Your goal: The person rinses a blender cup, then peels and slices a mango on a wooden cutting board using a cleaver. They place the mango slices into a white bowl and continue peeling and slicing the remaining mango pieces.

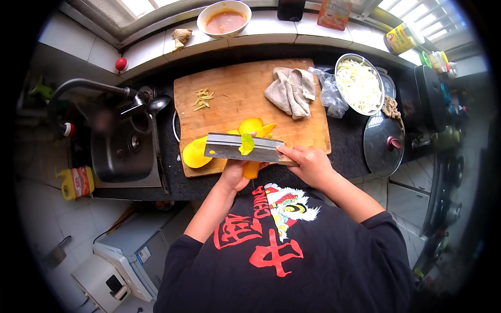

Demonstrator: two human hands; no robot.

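Observation:
My right hand (311,164) grips the wooden handle of a cleaver (219,150), its wide blade reaching left above the front of a wooden cutting board (235,78). A yellow-green peel (246,144) lies on the blade. Under the blade, my left hand (233,176) holds an orange-yellow vegetable piece (251,169), mostly covered by the blade. Flat yellow slices (195,153) rest at the board's front left, and more yellow pieces (250,125) lie just behind the blade. Thin pale strips (203,99) sit farther back on the board.
A folded cloth (291,92) lies on the board's right. Beyond are a bowl of shredded white vegetable (360,84), a plastic bag (332,94) and a glass lid (381,156). Left is a sink (121,168) with a ladle (158,103). The sill holds a bowl of reddish liquid (225,34) and ginger (182,38).

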